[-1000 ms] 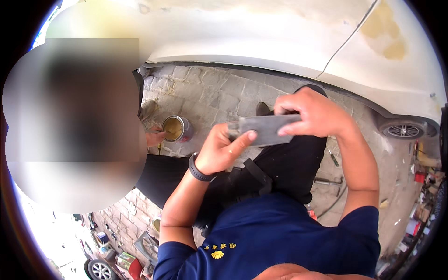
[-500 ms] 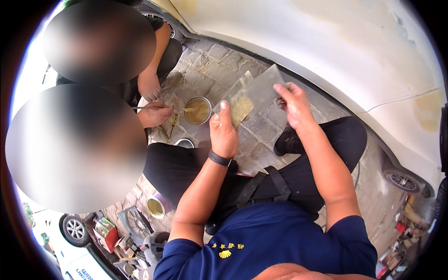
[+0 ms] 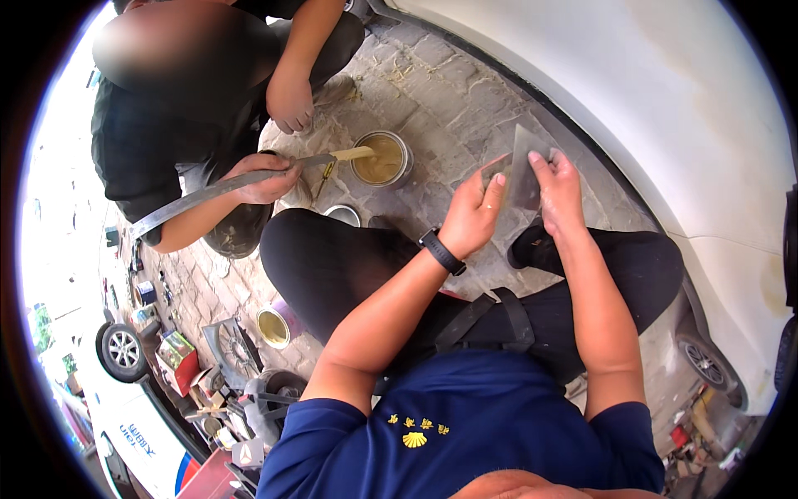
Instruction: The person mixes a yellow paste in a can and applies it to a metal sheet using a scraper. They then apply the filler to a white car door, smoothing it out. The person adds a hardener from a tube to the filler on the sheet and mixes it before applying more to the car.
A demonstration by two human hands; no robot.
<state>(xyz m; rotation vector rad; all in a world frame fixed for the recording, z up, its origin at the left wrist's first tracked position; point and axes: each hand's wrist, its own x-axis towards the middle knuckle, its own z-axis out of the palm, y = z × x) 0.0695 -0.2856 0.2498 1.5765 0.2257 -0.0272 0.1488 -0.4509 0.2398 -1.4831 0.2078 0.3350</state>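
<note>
1. Paved ground (image 3: 449,108) beside a white car (image 3: 665,100); an open putty tin (image 3: 381,158) sits ahead.
2. Left hand (image 3: 474,212) and right hand (image 3: 559,187) both grip the grey metal scraper (image 3: 524,170), raised over the knees.
3. Best keep the blade level, thumbs braced near its edge.

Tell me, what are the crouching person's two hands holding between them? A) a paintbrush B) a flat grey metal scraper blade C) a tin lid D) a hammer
B: the left hand and right hand both grip a thin, flat grey scraper blade above the paving stones.
</note>
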